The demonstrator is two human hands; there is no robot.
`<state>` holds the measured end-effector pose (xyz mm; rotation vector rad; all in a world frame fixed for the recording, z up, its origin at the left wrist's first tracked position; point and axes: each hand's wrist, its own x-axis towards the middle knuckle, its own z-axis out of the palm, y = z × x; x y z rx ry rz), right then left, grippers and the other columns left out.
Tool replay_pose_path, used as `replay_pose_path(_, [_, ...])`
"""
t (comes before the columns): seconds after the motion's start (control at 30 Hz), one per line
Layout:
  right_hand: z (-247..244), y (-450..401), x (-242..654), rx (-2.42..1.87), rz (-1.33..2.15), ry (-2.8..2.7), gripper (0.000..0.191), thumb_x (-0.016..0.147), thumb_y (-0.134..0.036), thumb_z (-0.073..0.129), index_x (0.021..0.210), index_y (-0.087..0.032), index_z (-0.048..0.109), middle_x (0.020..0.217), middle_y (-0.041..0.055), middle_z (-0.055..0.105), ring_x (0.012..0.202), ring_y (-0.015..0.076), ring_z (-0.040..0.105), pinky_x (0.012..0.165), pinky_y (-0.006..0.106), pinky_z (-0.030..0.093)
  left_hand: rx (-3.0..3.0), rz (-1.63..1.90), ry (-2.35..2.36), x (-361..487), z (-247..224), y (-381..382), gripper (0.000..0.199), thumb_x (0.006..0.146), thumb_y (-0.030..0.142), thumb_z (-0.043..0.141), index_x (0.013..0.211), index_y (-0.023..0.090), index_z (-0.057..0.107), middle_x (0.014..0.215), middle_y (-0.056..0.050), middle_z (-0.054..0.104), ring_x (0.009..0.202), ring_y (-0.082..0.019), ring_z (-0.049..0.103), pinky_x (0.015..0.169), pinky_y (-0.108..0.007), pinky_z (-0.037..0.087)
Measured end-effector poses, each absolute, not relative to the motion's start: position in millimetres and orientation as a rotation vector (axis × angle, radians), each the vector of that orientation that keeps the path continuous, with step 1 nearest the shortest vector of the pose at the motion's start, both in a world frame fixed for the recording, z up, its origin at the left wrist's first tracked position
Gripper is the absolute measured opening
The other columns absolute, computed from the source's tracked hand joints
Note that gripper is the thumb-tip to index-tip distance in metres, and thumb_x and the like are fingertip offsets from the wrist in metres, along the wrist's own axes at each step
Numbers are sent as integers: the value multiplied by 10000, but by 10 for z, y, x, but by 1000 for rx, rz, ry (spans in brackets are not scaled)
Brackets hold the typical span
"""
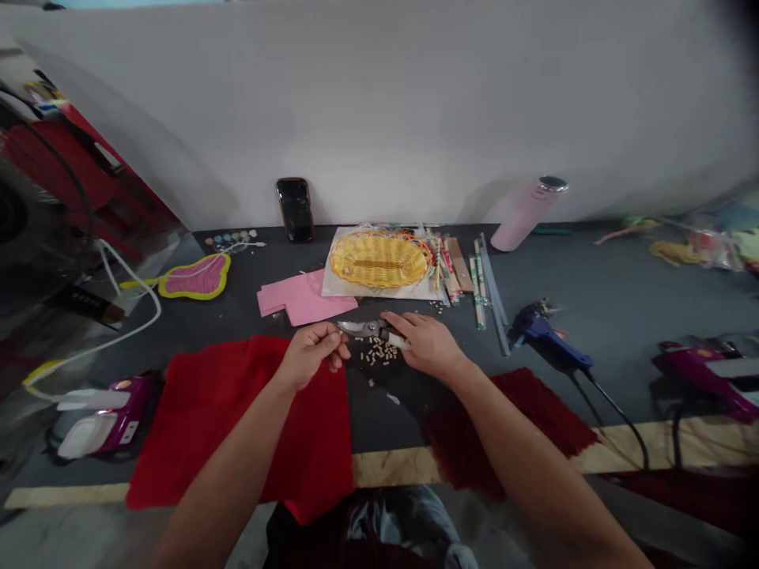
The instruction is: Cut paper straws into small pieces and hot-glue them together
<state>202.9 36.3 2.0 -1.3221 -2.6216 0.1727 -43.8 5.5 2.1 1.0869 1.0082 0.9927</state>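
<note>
1 pair of shears (373,329) is gripped in the right hand (432,344), blades (352,325) pointed to 9 o'clock toward the left hand (314,348), which is pinched, its contents unclear; small tan pieces (377,351) are scattered at the shears' 6 o'clock.

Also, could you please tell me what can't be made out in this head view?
All in the head view:
- Whatever the left hand may pinch: too small, hidden by its fingers.
- Part of the handles of the shears: covered by the right hand.
- Middle of the dark red cloth: under the right forearm.
- Far end of the right-hand purple tool: cut off by the picture's edge.
- Label on the bottle: too small to read.
</note>
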Motion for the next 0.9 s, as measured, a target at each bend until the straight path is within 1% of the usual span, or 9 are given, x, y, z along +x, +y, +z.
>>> replay_pose_path(0.1, [-15, 390, 2040, -1274, 159, -2624, 639, 754, -175, 481, 1378, -177, 343, 1090, 104, 589, 978, 231, 536, 872, 354, 404, 1082, 981, 1022, -426, 35, 51, 253, 790, 374, 604, 786, 124, 571, 651, -29, 659, 436, -80, 539, 423, -202, 434])
replay_pose_path(0.17, [-19, 402, 2047, -1236, 193, -2631, 639, 750, -170, 475, 1376, -167, 346, 1099, 110, 590, 991, 232, 535, 879, 358, 406, 1089, 971, 1029, -418, 53, 44, 258, 788, 379, 603, 775, 124, 568, 639, -26, 656, 429, -77, 532, 422, -198, 429])
replay_pose_path(0.27, [6, 402, 2063, -1190, 273, -2638, 609, 760, -172, 465, 1362, -167, 367, 1096, 108, 602, 974, 219, 555, 875, 345, 417, 1120, 981, 1033, -406, 70, 33, 251, 797, 373, 592, 769, 125, 568, 635, -24, 653, 427, -72, 527, 423, -193, 422])
replay_pose_path(0.4, [55, 371, 2082, -1215, 375, -2647, 575, 774, -168, 461, 1345, -174, 396, 1089, 105, 623, 931, 210, 594, 829, 326, 444, 1169, 1009, 1068, -385, 55, 33, 230, 812, 354, 576, 789, 125, 577, 645, -21, 653, 438, -68, 527, 440, -191, 423])
replay_pose_path(0.57, [76, 313, 2059, -1199, 475, -2660, 475, 826, -203, 446, 1301, -200, 448, 1142, 88, 630, 972, 209, 612, 837, 311, 452, 1186, 1034, 1083, -376, 31, 37, 248, 800, 374, 586, 772, 128, 579, 646, -24, 655, 447, -72, 527, 452, -198, 421])
replay_pose_path(0.77, [15, 353, 2089, -1279, 355, -2605, 483, 846, -238, 476, 1326, -248, 432, 1218, 70, 596, 1006, 206, 603, 852, 308, 449, 1111, 1026, 1026, -373, 60, 30, 253, 779, 385, 614, 781, 132, 591, 612, -20, 646, 416, -77, 513, 417, -199, 409])
replay_pose_path(0.9, [-57, 447, 2141, -1481, 215, -2418, 456, 880, -350, 465, 1325, -255, 440, 1206, 72, 603, 981, 220, 614, 820, 323, 470, 1010, 1228, 1105, -378, 128, 73, 261, 751, 400, 639, 744, 145, 587, 577, -6, 618, 406, -67, 482, 399, -184, 384])
